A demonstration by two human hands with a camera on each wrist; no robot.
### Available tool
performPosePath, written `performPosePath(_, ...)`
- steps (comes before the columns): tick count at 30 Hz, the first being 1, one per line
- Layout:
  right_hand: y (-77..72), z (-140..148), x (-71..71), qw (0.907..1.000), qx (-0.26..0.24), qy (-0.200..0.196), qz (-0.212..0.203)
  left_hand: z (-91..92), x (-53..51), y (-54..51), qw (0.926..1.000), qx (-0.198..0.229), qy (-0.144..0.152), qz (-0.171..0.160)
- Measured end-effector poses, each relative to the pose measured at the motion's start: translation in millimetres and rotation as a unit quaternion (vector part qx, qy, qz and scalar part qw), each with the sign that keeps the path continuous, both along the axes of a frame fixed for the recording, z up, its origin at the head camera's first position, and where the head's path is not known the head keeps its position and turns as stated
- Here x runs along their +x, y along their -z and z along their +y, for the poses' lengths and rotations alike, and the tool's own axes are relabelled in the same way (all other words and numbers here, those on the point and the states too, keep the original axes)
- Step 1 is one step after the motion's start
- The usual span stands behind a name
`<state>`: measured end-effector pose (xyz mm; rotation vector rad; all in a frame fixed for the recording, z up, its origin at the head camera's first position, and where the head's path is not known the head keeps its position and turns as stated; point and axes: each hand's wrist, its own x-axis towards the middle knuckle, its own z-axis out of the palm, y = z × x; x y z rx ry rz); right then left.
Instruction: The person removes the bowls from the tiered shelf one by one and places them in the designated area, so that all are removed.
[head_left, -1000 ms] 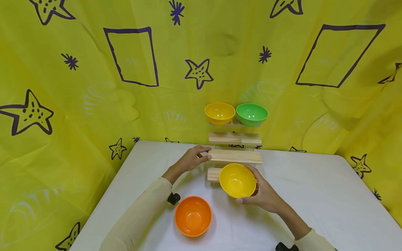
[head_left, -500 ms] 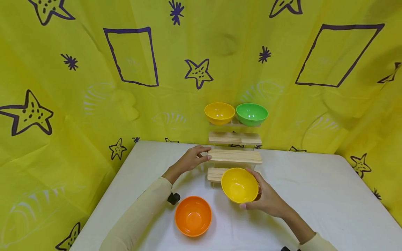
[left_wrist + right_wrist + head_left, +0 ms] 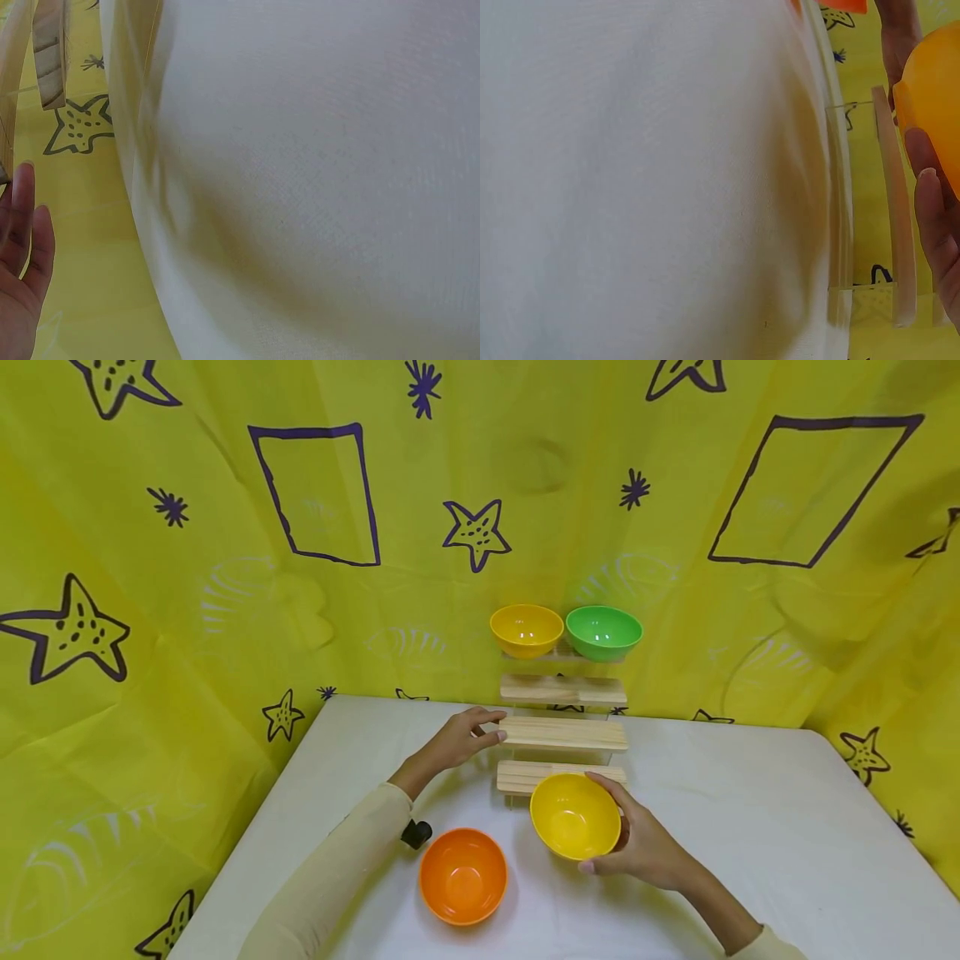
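Observation:
In the head view my right hand (image 3: 647, 847) grips the right side of a yellow bowl (image 3: 574, 817), tilted in front of the lowest wooden step (image 3: 517, 777). The right wrist view has the bowl (image 3: 937, 97) at its right edge, fingers (image 3: 932, 206) against its outside. My left hand (image 3: 452, 741) touches the left end of a higher step (image 3: 562, 734) with its fingertips; its grip there is hard to make out. In the left wrist view that hand (image 3: 22, 262) is beside a wooden board's end. An orange bowl (image 3: 462, 877) sits upright on the table.
On the rack's top step stand an orange-yellow bowl (image 3: 527, 631) and a green bowl (image 3: 603, 633). Another wooden step (image 3: 562, 690) lies below them. The white table (image 3: 750, 827) meets a patterned yellow cloth (image 3: 420, 585) behind.
My right hand has drawn the yellow bowl down and slightly right, nearer to me, uncovering more of the lowest step. My left hand has stayed at the rack.

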<state>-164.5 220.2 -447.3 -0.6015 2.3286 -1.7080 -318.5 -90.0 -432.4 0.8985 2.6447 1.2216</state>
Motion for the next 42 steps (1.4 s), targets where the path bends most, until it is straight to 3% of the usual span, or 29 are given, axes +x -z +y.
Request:
performPosePath(12,4.5,3,5.6,0.9997,0.018,-0.016,0.009,0.4,0.0,0.5,1.0000,0.004,-0.002,-0.006)
performPosePath(42,13.5,-1,13.1,0.9930,0.008,-0.109,-0.046,0.7,0.7,-1.4,1.0000,0.003,-0.001,-0.008)
